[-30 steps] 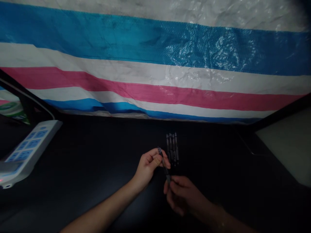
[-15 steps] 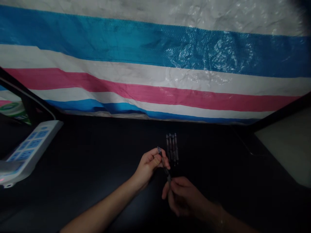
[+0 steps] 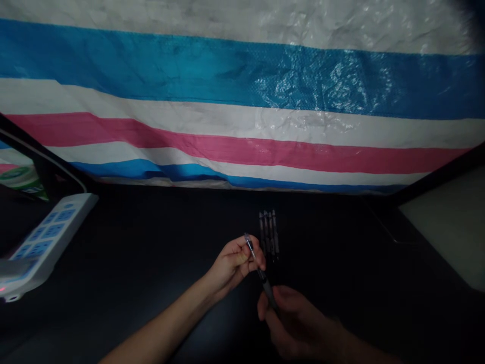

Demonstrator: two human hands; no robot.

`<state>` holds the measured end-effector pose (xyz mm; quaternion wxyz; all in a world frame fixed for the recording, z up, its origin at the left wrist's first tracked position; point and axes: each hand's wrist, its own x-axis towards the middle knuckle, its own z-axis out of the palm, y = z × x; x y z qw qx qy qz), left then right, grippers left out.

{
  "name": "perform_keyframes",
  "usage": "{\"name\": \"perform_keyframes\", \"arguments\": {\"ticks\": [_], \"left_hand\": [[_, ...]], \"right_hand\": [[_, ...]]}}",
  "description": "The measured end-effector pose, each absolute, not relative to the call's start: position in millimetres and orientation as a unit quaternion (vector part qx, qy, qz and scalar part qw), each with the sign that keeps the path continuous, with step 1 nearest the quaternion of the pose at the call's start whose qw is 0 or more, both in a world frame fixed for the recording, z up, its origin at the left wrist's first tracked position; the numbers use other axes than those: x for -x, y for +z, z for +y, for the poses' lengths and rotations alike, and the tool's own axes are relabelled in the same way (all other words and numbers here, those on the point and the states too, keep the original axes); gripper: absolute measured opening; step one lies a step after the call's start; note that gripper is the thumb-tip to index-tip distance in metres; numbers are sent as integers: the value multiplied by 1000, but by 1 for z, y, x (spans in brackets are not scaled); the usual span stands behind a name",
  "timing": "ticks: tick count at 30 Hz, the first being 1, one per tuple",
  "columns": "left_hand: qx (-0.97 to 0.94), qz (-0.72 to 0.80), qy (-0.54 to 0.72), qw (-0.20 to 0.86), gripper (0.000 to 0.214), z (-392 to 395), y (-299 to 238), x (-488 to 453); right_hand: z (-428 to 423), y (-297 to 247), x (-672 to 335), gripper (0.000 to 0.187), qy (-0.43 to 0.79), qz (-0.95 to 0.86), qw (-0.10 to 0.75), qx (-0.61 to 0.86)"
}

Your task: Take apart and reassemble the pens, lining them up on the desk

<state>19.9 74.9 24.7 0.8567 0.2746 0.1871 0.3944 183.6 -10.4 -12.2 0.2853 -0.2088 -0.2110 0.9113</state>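
Note:
A dark pen [image 3: 261, 273] with a clear upper end slants between my two hands over the black table. My left hand [image 3: 235, 260] is closed round its upper part, with the thumb against the barrel. Lower down, my right hand [image 3: 290, 316] grips the darker grey end between thumb and fingers; that tip is hidden in the hand. Just beyond my hands, several similar pens [image 3: 269, 232] lie side by side on the table, pointing away from me.
At the left lies a white power strip [image 3: 53, 237] with blue sockets and a plug in its near end. Behind it is a green and white container [image 3: 22, 181]. A striped plastic sheet [image 3: 242, 116] hangs along the back of the black table [image 3: 151, 237].
My right hand has moved down and slightly right along the pen, and more of the grey end shows. My left hand keeps its hold; the pens on the table stay put.

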Motion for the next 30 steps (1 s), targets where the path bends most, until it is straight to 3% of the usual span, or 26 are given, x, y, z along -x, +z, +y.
{"name": "perform_keyframes", "arguments": {"ticks": [6, 13, 21, 27, 30], "left_hand": [[-377, 250, 407, 794, 47, 74, 28, -19], [-411, 291, 433, 748, 25, 72, 23, -21], [-406, 308, 428, 747, 27, 70, 17, -24], [-431, 332, 481, 688, 59, 82, 20, -18], [-449, 328, 486, 674, 56, 86, 21, -15]], "right_hand": [[4, -2, -177, 45, 833, -297, 359, 298], [10, 9, -179, 27, 618, -497, 369, 484], [10, 4, -181, 32, 646, -500, 356, 454], [13, 10, -182, 37, 595, -536, 357, 480], [13, 8, -182, 36, 604, -520, 362, 483]]}}
